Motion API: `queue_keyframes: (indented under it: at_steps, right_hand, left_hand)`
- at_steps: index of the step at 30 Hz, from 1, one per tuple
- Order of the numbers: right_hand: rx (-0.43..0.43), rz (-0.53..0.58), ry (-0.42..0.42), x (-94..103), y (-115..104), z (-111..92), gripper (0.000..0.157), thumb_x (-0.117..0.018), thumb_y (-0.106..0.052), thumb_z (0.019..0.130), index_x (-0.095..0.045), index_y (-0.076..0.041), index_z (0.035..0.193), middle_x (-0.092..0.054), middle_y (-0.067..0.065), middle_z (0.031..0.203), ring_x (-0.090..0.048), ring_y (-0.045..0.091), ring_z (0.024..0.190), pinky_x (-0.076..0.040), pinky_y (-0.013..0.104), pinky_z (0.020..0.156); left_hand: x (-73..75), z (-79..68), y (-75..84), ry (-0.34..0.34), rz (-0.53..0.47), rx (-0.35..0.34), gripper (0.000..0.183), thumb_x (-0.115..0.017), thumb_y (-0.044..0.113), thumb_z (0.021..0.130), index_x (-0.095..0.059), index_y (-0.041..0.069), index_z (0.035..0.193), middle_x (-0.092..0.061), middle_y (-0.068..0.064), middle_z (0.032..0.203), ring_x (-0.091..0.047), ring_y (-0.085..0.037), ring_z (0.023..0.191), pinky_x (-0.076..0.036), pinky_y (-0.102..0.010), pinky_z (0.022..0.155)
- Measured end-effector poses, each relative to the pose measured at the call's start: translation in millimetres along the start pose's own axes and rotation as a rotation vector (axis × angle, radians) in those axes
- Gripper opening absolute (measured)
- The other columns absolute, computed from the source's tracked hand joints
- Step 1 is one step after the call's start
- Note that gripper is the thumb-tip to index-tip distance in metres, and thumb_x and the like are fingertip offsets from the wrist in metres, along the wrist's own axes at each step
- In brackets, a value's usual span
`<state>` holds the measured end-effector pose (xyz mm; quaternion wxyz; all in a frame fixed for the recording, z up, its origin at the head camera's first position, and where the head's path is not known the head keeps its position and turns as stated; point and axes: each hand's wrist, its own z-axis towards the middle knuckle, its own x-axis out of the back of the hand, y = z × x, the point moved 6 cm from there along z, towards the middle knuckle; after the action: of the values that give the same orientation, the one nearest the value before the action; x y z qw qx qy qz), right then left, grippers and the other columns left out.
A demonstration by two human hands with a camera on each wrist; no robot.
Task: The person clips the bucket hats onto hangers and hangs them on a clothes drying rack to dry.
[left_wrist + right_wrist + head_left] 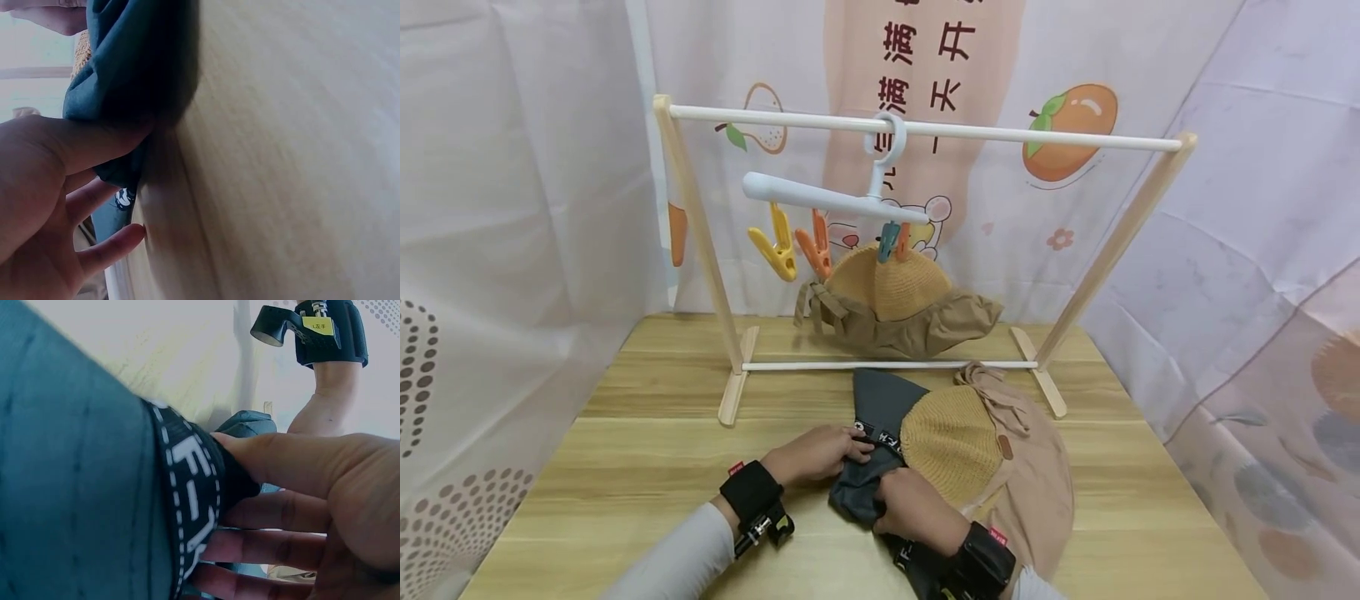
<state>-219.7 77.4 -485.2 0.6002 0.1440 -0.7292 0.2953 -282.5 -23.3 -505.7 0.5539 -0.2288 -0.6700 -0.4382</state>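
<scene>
A dark grey-green bucket hat [887,400], with a black band lettered in white, lies folded on the table between the two hands. My left hand [817,452] holds its left side; in the left wrist view the thumb [106,140] presses on the cloth, with fingers behind it. Lower right, my right hand [917,510] grips the hat by the lettered band [190,487], thumb and fingers curled about it. Part of the hat is hidden under the right hand. Right beside it lies a straw hat [951,442] with a wide pinkish-beige cloth brim [1037,475].
A wooden rack [700,225] with white bars stands at the back. From its top bar hangs a pale blue hanger [827,198] with yellow [778,246], orange [816,246] and teal clips [888,242]. Below them is another straw hat [887,283] with a khaki brim.
</scene>
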Motion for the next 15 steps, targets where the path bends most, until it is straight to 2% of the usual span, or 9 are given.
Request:
queue_keyframes:
  at_steps: [5, 11, 15]
  right_hand:
    - [-0.010, 0.003, -0.023, -0.5, -0.6, 0.0, 0.017, -0.081, -0.027, 0.061, -0.068, -0.016, 0.061, -0.058, -0.008, 0.056, -0.051, 0.008, 0.059, -0.045, 0.025, 0.058]
    - [-0.016, 0.025, -0.042, -1.0, -0.2, -0.8, 0.017, -0.080, -0.026, 0.062, -0.068, -0.016, 0.062, -0.056, -0.010, 0.054, -0.045, 0.005, 0.054, -0.039, 0.023, 0.052]
    - [-0.013, 0.030, -0.044, -0.7, -0.1, -0.8, 0.017, -0.080, -0.027, 0.063, -0.067, -0.016, 0.062, -0.056, -0.010, 0.054, -0.046, 0.005, 0.055, -0.040, 0.023, 0.052]
  left_hand:
    - [-1.3, -0.7, -0.5, 0.007, 0.000, -0.013, 0.052, -0.050, -0.016, 0.074, -0.065, 0.010, 0.116, -0.059, -0.001, 0.129, -0.043, -0.023, 0.128, -0.042, -0.040, 0.103]
    - [-0.9, -1.8, 0.2, 0.019, -0.002, -0.018, 0.051, -0.050, -0.015, 0.074, -0.065, 0.009, 0.116, -0.059, -0.002, 0.129, -0.043, -0.024, 0.128, -0.041, -0.042, 0.103]
    - [0.2, -2.8, 1.3, 0.029, -0.008, -0.022, 0.051, -0.050, -0.016, 0.073, -0.065, 0.008, 0.115, -0.060, -0.003, 0.128, -0.043, -0.025, 0.128, -0.041, -0.042, 0.103]
